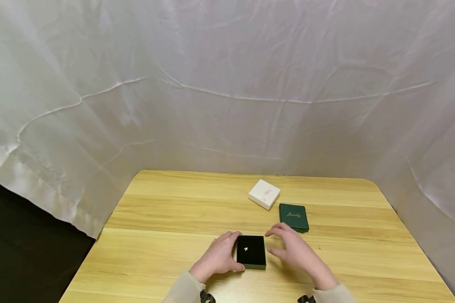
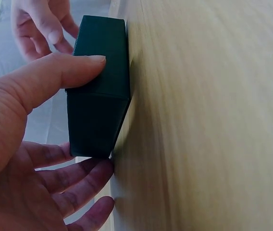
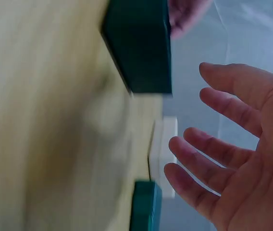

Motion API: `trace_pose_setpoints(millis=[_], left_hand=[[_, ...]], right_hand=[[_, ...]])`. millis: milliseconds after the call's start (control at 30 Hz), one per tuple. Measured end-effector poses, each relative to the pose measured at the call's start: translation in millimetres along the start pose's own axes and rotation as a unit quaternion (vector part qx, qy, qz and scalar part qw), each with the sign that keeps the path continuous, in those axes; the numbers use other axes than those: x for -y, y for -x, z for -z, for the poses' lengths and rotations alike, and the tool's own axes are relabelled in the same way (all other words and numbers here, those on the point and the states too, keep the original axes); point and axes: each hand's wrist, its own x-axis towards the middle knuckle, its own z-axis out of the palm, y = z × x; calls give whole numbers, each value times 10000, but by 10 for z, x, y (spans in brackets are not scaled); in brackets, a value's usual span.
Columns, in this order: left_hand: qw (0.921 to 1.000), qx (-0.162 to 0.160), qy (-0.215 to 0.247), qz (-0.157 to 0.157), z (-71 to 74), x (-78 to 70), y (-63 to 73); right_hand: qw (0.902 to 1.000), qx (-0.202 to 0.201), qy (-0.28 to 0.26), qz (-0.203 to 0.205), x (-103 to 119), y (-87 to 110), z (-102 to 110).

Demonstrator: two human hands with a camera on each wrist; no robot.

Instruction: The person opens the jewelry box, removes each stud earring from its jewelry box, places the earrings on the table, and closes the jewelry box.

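A dark green jewelry box base (image 1: 251,266) with a black lining (image 1: 253,255) sits on the table, its open side up. On the lining lies a small silvery star-shaped piece (image 1: 246,249), perhaps an earring. My left hand (image 1: 223,254) grips the box at its left side, the thumb at a near corner and the fingers at the far end. To the right of the box, my right hand (image 1: 291,248) hovers with spread, slightly bent fingers and holds nothing. In the right wrist view a gap separates this right hand (image 3: 242,139) from the box (image 3: 143,48).
A green lid marked "Jewelry" (image 1: 293,216) lies just beyond my right hand. Farther back is a white box (image 1: 264,194) with pink print. A tiny shiny piece (image 1: 319,248) rests right of my right hand on the wooden table (image 1: 167,252). Pale cloth (image 1: 227,84) hangs behind.
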Motion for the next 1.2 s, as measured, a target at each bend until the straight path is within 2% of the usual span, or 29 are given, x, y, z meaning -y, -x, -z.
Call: trace_pose_setpoints(millis=[167,300,767,1200], left_hand=[[10000,-27,-6,-75,-10,15,-9],[9999,-23,-22,-99,-12,10,-10],[9999,-3,-54,-99,4,-7,-4],[10000,6,-33,-86,1,-3,-7]], right_hand=[[9991,338,84,242,93,-58,-160],[9984,445,164,320,132,-98,-253],[9949,334,748,593,197,-228,-418],[9938,102,842,714,217,-299,-485]])
